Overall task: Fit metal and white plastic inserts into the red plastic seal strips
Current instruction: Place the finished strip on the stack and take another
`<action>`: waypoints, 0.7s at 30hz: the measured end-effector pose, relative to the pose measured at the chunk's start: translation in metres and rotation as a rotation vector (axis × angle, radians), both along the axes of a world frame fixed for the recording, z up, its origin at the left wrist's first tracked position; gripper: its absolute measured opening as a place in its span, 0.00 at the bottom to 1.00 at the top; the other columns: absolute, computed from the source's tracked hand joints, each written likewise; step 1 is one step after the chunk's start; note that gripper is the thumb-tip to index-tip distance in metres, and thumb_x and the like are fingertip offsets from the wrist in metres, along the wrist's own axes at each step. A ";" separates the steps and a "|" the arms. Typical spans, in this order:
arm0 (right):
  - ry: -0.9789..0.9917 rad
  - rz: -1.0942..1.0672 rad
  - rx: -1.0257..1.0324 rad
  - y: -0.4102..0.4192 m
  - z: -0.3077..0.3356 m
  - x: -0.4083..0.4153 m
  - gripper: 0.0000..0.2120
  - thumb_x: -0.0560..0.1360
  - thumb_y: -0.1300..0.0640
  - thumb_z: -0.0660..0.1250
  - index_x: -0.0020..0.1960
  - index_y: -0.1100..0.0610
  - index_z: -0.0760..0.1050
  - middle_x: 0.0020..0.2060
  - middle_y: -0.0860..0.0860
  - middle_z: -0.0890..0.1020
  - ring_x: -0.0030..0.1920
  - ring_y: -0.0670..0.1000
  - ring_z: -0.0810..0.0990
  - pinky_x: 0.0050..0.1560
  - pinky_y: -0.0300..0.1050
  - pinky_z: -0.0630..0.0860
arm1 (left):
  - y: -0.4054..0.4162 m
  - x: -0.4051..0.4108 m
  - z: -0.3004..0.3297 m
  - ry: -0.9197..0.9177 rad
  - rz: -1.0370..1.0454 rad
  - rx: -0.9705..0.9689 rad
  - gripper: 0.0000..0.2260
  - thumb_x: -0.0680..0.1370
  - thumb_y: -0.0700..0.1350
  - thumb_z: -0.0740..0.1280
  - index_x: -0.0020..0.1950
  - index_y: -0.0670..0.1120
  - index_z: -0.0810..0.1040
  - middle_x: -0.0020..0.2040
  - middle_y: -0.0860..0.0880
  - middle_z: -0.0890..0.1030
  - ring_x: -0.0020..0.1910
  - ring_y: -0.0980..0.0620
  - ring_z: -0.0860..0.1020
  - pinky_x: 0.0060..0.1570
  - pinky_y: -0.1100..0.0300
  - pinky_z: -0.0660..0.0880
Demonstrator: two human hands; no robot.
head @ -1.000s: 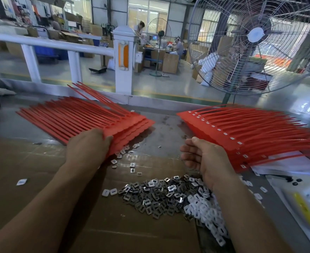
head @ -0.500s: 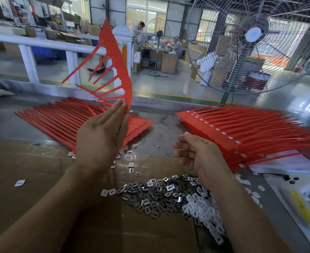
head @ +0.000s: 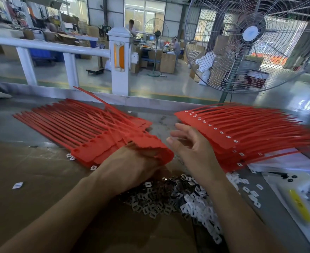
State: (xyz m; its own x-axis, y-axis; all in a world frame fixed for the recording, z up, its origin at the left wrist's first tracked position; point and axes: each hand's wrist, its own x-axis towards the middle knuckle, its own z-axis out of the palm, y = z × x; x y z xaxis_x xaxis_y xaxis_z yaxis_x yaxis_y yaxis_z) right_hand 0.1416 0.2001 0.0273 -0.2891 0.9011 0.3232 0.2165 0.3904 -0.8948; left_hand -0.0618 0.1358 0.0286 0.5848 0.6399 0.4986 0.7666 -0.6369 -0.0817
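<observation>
My left hand (head: pixel 132 167) grips the near edge of a red comb of joined seal strips (head: pixel 146 145), held low over the table with its tails pointing away to the left. It lies across the left stack of red strips (head: pixel 68 123). My right hand (head: pixel 190 147) hovers just right of it, fingers spread and relaxed, holding nothing. Behind that hand lies the right stack of red strips (head: pixel 241 132), whose heads carry white inserts. A heap of metal inserts (head: pixel 156 199) and white plastic inserts (head: pixel 203 214) lies on the cardboard below both hands.
Brown cardboard (head: pixel 32 179) covers the near table. A white packet with a yellow label (head: pixel 300 203) lies at the right edge. A large wire fan (head: pixel 250 42) stands beyond the table, with a white railing (head: pixel 46 46) to the left. Stray inserts (head: pixel 17 185) dot the cardboard.
The strip comb that my left hand held upright has swung down flat in front of me. My right hand has opened and lifted towards it.
</observation>
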 end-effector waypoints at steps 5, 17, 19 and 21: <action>-0.066 0.178 -0.027 -0.004 -0.001 -0.004 0.26 0.70 0.27 0.71 0.64 0.35 0.78 0.58 0.41 0.85 0.55 0.46 0.86 0.52 0.52 0.84 | 0.002 -0.001 0.000 0.100 0.097 -0.134 0.11 0.82 0.51 0.64 0.60 0.55 0.85 0.80 0.46 0.64 0.82 0.43 0.50 0.80 0.46 0.53; 0.143 -0.252 0.105 0.011 0.000 -0.004 0.03 0.82 0.56 0.66 0.51 0.53 0.79 0.37 0.52 0.83 0.32 0.54 0.82 0.36 0.57 0.83 | 0.001 -0.007 -0.019 -0.152 0.345 -0.410 0.34 0.77 0.67 0.62 0.79 0.61 0.53 0.83 0.57 0.42 0.81 0.59 0.42 0.80 0.50 0.44; 0.268 -0.273 0.012 0.010 0.001 -0.003 0.04 0.82 0.58 0.66 0.51 0.52 0.79 0.38 0.55 0.83 0.30 0.56 0.82 0.33 0.58 0.82 | 0.001 -0.009 -0.021 -0.162 0.419 -0.429 0.40 0.75 0.71 0.61 0.81 0.62 0.46 0.83 0.57 0.43 0.81 0.59 0.41 0.79 0.49 0.39; 0.373 -0.284 -0.049 0.011 0.000 -0.002 0.06 0.82 0.60 0.67 0.51 0.52 0.82 0.38 0.56 0.85 0.30 0.56 0.82 0.30 0.53 0.80 | 0.001 -0.011 -0.020 -0.192 0.479 -0.406 0.43 0.73 0.73 0.62 0.81 0.61 0.45 0.83 0.57 0.44 0.81 0.58 0.40 0.79 0.49 0.36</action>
